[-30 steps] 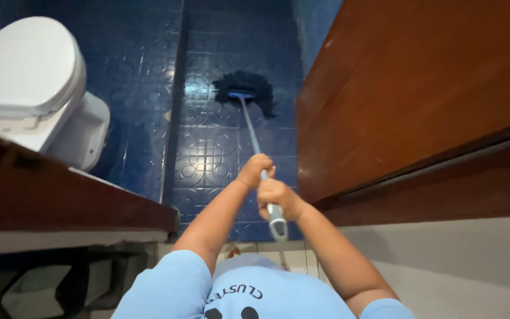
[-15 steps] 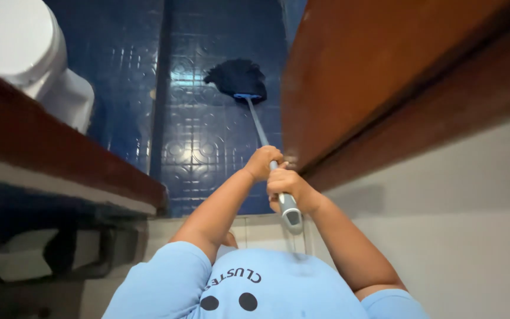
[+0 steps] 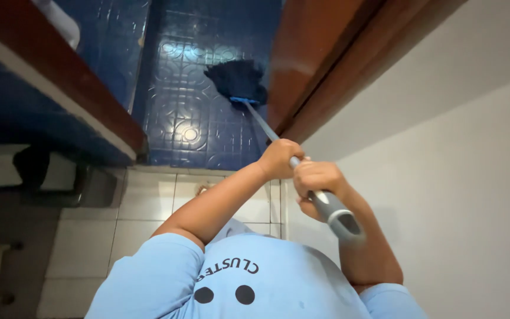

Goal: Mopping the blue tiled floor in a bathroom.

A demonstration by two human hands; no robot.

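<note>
Left hand point(image 3: 278, 158) and right hand point(image 3: 316, 180) around mop handle point(image 3: 267, 127), dark mop head point(image 3: 235, 81) apparently on blue tiles point(image 3: 184, 112)

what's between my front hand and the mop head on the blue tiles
In the head view, only the thin metal mop pole spans from the left hand to the dark mop head; beneath it lies bare blue patterned floor tile.

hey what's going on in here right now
A person in a light blue shirt is mopping. The left hand and right hand both grip the mop handle, left farther down the pole. The dark mop head rests on the glossy blue tiled floor, beside the brown wooden door.
</note>
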